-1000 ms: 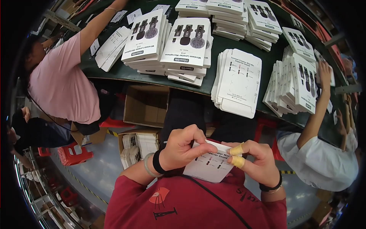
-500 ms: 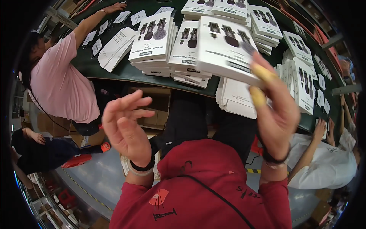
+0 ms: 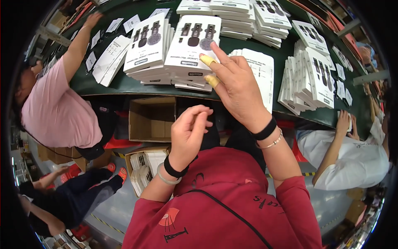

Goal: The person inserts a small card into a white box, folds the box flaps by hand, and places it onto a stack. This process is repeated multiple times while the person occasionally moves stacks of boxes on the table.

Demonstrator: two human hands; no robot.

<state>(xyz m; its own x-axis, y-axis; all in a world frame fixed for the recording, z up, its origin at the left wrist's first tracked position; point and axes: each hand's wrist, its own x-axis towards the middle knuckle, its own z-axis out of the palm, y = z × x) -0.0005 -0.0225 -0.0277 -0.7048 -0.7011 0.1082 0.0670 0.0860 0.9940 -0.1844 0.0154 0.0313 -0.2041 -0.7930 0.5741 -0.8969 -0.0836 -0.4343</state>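
Observation:
A white flat box (image 3: 192, 43) printed with microphones lies on top of a stack at the table's near edge. Over its right side is my right hand (image 3: 238, 85), fingers spread and gripping nothing; two digits wear yellow covers. Whether the fingertips touch the box, I cannot tell. Lower down, in front of the table edge, my left hand (image 3: 186, 133) is loosely curled with nothing visible in it. Left of the top box stands a neighbouring stack of like boxes (image 3: 145, 43). Partly behind my right hand lies a pile of white unprinted-looking flat cartons (image 3: 261, 70).
More box stacks (image 3: 232, 18) stand farther back, and leaning boxes (image 3: 311, 79) fill the right side of the green table (image 3: 265, 43). Below the edge sit an open brown carton (image 3: 151, 120) and a carton of boxes (image 3: 145, 170). Co-workers in pink (image 3: 62, 112) and white (image 3: 340, 159) flank me.
The box my right hand was holding now lies on the stack, and that hand has opened and shifted left. My left hand has moved right and its fingers have curled.

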